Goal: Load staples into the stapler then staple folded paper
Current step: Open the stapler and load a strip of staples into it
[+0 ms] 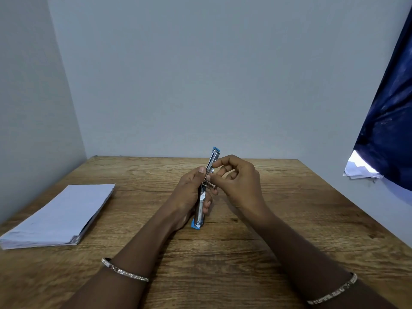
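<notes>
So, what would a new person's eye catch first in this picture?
The blue stapler, swung open and held over the middle of the wooden table: the left hand grips it and the right hand pinches at its metal middle. Next, the stack of white paper at the table's left, and the dark blue cloth hanging at the right edge.

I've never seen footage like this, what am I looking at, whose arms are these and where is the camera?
No machine: a person wears a wide-angle camera on the head, so this picture looks forward and down at their own arms. On the wooden table, to the left, lies a stack of white paper. The left hand grips a blue and metal stapler, opened out. The right hand pinches a small metal piece at its middle; whether that is staples is too small to tell.
</notes>
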`<state>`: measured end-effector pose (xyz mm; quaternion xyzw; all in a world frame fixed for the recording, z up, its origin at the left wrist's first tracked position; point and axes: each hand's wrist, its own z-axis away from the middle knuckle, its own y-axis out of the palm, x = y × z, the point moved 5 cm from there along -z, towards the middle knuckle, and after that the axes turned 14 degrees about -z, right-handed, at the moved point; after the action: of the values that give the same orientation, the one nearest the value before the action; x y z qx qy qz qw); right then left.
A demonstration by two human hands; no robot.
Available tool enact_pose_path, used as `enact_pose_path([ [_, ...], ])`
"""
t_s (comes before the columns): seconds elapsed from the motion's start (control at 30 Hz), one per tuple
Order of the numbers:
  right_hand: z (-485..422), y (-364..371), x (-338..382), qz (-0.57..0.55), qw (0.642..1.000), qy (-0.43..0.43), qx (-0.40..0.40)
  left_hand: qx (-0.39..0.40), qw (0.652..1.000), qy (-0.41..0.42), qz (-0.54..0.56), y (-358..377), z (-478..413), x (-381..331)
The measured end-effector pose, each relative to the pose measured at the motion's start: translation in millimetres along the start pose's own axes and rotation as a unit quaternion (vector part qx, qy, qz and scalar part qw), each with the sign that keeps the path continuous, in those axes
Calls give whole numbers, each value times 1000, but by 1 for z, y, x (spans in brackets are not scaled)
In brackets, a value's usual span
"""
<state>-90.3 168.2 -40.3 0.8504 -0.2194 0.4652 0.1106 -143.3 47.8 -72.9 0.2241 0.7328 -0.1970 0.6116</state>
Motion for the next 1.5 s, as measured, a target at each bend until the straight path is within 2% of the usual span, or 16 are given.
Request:
enact_pose_path([
  [0.4, -7, -8, -3, -19, 999, 46, 22, 24, 999, -6, -24, 0, -1, 3],
  [0.63, -6, -3, 3, 19, 996, 29, 83, 19, 999, -25, -17, -1, 0, 2],
  [0.8, -4, -3, 11, 52, 995, -4, 88, 4, 999, -36, -3, 0, 2, 0],
  [0.9, -5, -7, 14, 39, 997, 1, 63, -24, 998, -53, 33, -3, -1, 2],
  [1.07, -18, -42, 16, 22, 999, 1, -34, -66, 990, -94, 77, -10, -4, 7],
  [1.17, -22, -61, 8, 91, 995, 14, -45, -66, 986, -108, 106, -11, -5, 9],
  [1.33, -23, -64, -8, 224, 974, 24, 1, -41, 990, -104, 90, -10, -3, 5],
  [1.5, -21, -59, -21, 299, 952, 43, 45, -38, 988, -108, 104, -9, -4, 6],
])
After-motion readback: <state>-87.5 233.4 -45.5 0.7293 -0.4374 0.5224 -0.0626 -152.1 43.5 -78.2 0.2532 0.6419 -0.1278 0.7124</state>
